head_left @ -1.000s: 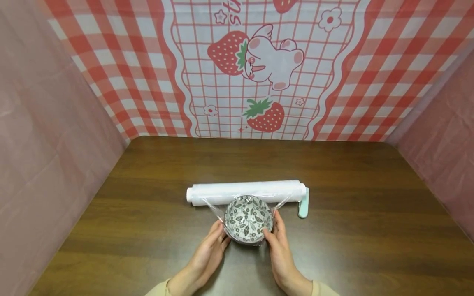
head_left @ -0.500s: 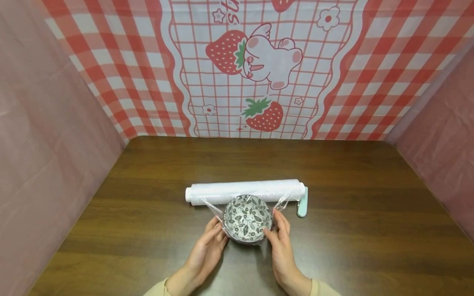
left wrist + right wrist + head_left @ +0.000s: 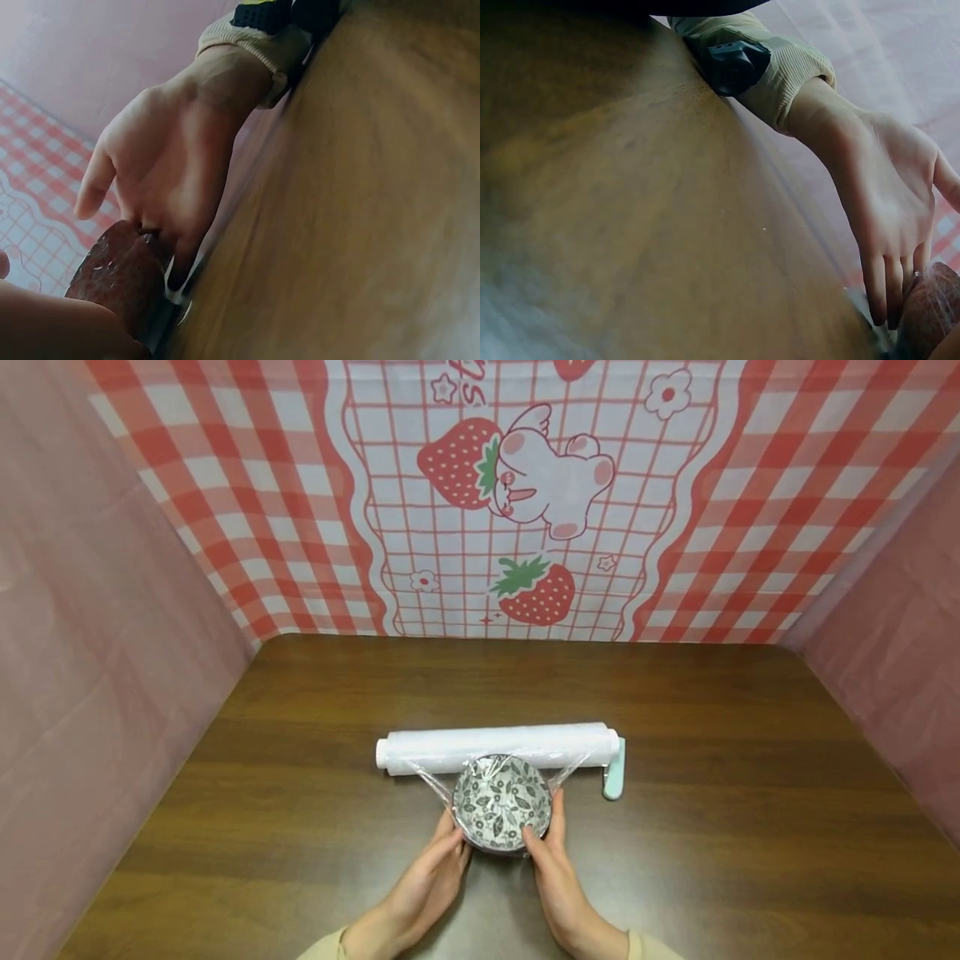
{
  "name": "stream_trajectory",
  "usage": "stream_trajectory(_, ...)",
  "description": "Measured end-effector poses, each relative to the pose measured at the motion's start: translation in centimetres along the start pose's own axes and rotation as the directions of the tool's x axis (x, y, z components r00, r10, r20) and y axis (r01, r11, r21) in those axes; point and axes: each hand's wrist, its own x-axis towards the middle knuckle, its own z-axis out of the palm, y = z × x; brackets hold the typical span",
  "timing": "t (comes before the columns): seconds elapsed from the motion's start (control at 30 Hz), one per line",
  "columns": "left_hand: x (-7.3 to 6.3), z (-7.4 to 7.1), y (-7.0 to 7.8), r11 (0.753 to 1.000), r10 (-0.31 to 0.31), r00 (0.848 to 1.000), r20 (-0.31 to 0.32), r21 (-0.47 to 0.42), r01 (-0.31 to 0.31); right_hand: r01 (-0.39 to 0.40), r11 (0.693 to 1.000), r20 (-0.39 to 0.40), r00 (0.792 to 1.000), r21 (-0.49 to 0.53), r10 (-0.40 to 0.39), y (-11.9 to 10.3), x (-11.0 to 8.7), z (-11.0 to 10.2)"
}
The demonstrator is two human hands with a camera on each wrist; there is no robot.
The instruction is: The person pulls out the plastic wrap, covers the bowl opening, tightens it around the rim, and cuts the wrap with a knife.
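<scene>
A bowl with dark leaf pattern inside stands on the table, clear cling film stretched over it and running back to the white cling film roll. My left hand lies along its left side, thumb near the rim. On the right side is my right hand, its thumb over the near right rim. In the right wrist view the left hand has straight fingers against the bowl's dark side. The left wrist view shows the right hand with fingers touching the bowl, thumb held apart.
A mint-green, cutter-like tool lies at the roll's right end, partly behind it. The brown wooden table ends at a red-and-white strawberry cloth at the back. Pink cloths hang at both sides.
Both hands have slid a little towards the near side of the bowl, and the thumbs have come closer together. The bowl, roll and mint-green tool stay in place.
</scene>
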Motion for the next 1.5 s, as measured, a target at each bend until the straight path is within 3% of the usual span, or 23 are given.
stream_trajectory(0.3, 0.29, 0.24, -0.41, 0.998, 0.008, 1.000, 0.012, 0.067, -0.009, 0.016, 1.000, 0.052, 0.999, 0.004, -0.016, 0.09, 0.24, -0.14)
stream_trajectory(0.53, 0.13, 0.22, -0.25, 0.991, -0.029, 1.000, 0.011, 0.127, 0.028, 0.020, 1.000, 0.046, 0.999, 0.002, -0.021, 0.27, 0.22, -0.25)
stream_trajectory(0.77, 0.06, 0.15, -0.13, 0.997, -0.033, 0.999, -0.039, 0.070, 0.036, 0.032, 0.997, -0.037, 0.999, -0.063, -0.035, 0.11, 0.40, -0.40)
stream_trajectory(0.97, -0.08, 0.14, -0.18, 0.998, -0.043, 0.996, -0.076, 0.051, 0.047, 0.008, 0.999, -0.072, 0.997, -0.047, -0.011, 0.07, 0.44, -0.53)
stream_trajectory(1.23, -0.12, 0.06, -0.23, 0.999, -0.030, 0.996, -0.087, 0.028, 0.033, 0.030, 0.999, -0.052, 0.998, 0.024, -0.029, 0.31, 0.44, -0.42)
stream_trajectory(1.5, 0.12, -0.13, -0.30, 0.999, -0.011, 0.999, -0.051, -0.038, 0.009, 0.023, 0.986, -0.107, 0.994, 0.166, -0.006, -0.03, 0.44, -0.32)
